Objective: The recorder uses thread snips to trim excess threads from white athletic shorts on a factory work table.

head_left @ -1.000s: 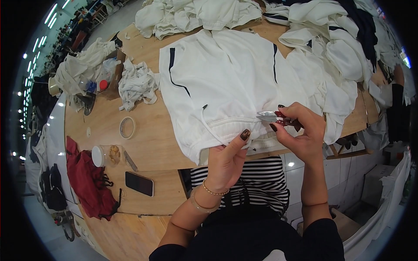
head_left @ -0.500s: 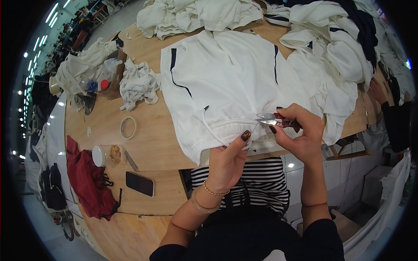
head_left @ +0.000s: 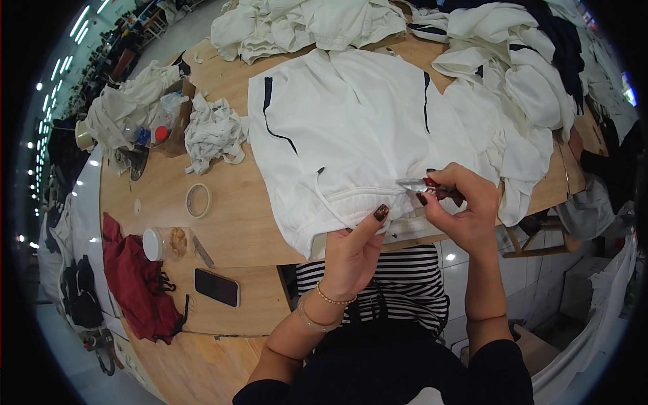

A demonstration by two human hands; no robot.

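the blades of the snips (head_left: 429,183), apart half a second ago, now look closed at the waistband (head_left: 354,204) of the white garment (head_left: 344,128), which lies on the table (head_left: 250,246); the cut spot is too small to make out. the left hand (head_left: 354,255) pinches the waistband, thumb on top, fingers hidden underneath; the right hand (head_left: 466,206) curls around the snips, pointing left

A pale wooden table (head_left: 243,223) with visible seams fills the middle of the room, its straight edges bowed by the lens. White glossy floor tiles (head_left: 530,280) show at the right, near a wooden frame (head_left: 536,253); bright ceiling tubes (head_left: 79,21) line the far left.
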